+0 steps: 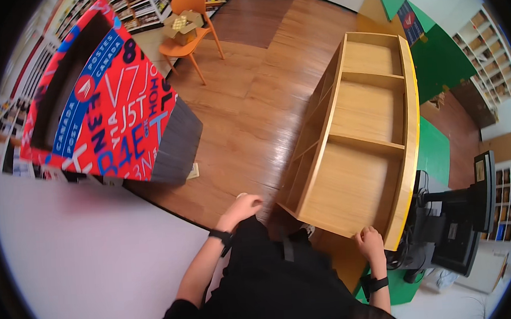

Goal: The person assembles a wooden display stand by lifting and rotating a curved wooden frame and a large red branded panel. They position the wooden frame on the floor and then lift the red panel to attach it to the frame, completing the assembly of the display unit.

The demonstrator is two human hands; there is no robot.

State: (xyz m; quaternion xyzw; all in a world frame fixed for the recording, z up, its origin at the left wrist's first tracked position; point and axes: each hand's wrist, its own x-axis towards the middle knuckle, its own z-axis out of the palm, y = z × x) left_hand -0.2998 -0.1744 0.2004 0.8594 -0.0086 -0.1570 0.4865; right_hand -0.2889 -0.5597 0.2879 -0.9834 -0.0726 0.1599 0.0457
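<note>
My left hand [248, 206] hangs over the wood floor, left of the wooden shelf unit's near corner and apart from it. Its fingers are curled, and a small pale bit shows behind the knuckles; what it is, I cannot make out. At the near end of the wooden shelf unit [350, 180], my right hand [370, 241] has its fingers bent together right by the edge. Whether they grip the wood or something small is hidden. The unit has open compartments with nothing visible in the top ones, and a yellow strip runs along its right side.
A red and blue mail drop box [112, 110] with a dark base stands left, above a white surface [97, 245]. An orange chair [192, 37] holds an open cardboard box [181, 28]. Monitors [461, 223], cables and a green counter [433, 148] lie right.
</note>
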